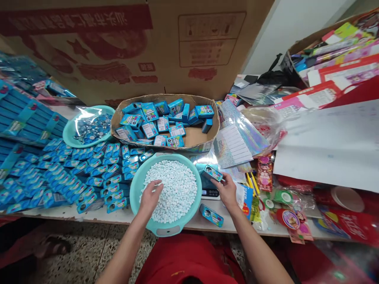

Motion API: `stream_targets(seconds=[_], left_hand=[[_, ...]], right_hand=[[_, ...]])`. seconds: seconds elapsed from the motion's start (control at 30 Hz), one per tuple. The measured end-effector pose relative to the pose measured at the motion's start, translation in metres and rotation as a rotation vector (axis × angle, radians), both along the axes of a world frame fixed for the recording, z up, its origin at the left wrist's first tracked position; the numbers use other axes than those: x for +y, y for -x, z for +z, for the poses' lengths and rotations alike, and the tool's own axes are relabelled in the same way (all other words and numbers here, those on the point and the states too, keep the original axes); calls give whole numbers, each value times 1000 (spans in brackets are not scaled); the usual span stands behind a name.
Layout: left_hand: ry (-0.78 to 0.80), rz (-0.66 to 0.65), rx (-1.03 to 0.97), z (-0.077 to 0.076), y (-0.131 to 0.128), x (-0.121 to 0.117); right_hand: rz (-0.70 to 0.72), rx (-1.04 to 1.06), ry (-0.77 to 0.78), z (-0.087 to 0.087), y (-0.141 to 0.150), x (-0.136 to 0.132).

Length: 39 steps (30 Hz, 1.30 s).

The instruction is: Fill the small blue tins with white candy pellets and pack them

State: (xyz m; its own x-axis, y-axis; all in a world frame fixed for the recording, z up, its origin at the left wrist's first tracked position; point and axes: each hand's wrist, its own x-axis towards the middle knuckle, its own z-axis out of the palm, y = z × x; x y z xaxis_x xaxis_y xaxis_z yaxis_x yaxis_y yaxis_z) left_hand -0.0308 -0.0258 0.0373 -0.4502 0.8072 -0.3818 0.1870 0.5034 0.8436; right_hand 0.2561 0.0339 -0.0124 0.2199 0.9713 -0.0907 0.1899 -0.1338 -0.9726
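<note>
Pointing left, held blue tin [212, 173], long axis slanting slightly away

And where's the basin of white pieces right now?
In the head view, the aqua basin of white pieces sits just left of centre at the table's front edge, beside the digital scale, with the left hand over it.

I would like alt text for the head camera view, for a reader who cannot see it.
A person's left hand is over small pale pellets in a turquoise basin, and the right hand holds a small blue box near a digital scale. Many similar boxes sit packed left of the basin, and others lie in a cardboard tray behind it.
</note>
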Motion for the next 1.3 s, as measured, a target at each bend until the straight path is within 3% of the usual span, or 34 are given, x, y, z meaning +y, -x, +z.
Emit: stream_targets(seconds=[0.1, 0.33, 0.53, 0.67, 0.83, 0.97, 1.1, 1.2, 1.3], left_hand=[[27, -2, 20, -3, 1, -3], [49, -19, 47, 2, -2, 4], [29, -79, 57, 11, -19, 20], [-24, -159, 77, 25, -40, 36], [-161, -297, 92, 50, -73, 60], [-246, -387, 102, 60, -95, 76], [-295, -531, 112, 56, -114, 88], [-344, -724, 153, 47, -127, 93], [-271, -946, 309, 38, -134, 95]], right_hand=[[1, -20, -4, 2, -3, -6], [-92, -24, 53, 26, -39, -44], [-114, -13, 82, 26, -54, -83], [-107, -20, 113, 25, -56, -104], [-93, -7, 163, 22, -53, -123], [-81, -11, 189, 20, -53, -130], [-62, -7, 206, 19, -53, -134], [-35, -9, 214, 22, -52, -133], [6, -47, 223, 26, -48, -130]])
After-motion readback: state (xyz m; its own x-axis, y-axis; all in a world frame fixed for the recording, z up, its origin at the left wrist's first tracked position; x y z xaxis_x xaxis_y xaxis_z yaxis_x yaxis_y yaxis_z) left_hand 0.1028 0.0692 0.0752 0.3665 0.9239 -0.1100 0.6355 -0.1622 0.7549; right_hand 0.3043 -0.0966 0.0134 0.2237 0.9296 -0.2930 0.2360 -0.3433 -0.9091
